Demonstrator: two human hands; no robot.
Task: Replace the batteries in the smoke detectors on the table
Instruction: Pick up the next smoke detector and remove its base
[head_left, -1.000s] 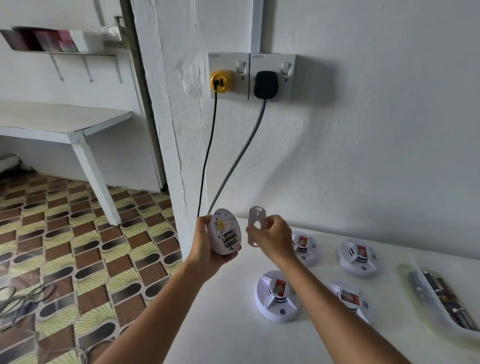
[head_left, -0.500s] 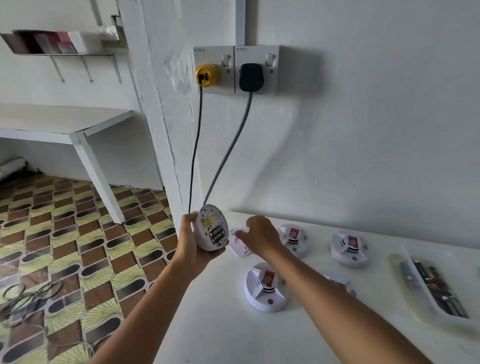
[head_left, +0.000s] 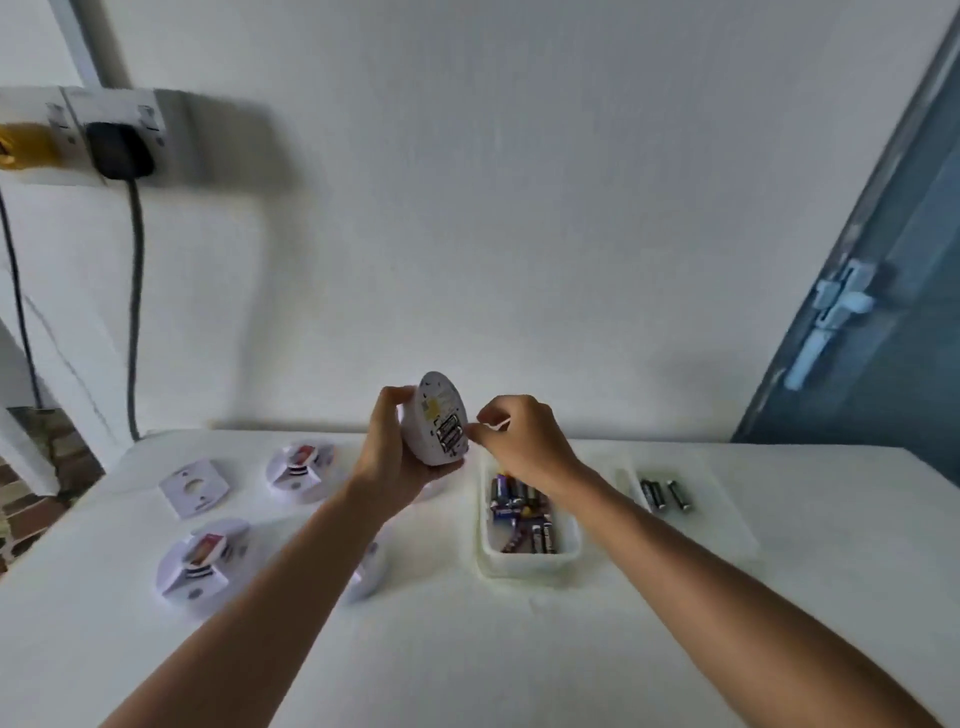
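My left hand (head_left: 388, 457) grips a round white smoke detector (head_left: 435, 418) and holds it upright above the table, its back turned to the right. The open battery bay with batteries (head_left: 449, 435) shows on that back. My right hand (head_left: 519, 441) has its fingertips pinched at the bay's right edge; whether they grip a battery is unclear. Below that hand stands a white tray (head_left: 527, 564) with several loose batteries. A flat white cover plate (head_left: 193, 488) lies on the table at the left.
Two more smoke detectors (head_left: 300, 470) (head_left: 200, 564) lie on the white table (head_left: 467, 649), and another (head_left: 369, 571) sits partly hidden under my left forearm. A few batteries (head_left: 665, 493) lie in a clear tray at the right. Wall sockets with plugs (head_left: 119, 150) are at the upper left.
The view swung right. My right hand put the cover plate down on the table and came back to the detector's battery bay. My left hand kept its hold.
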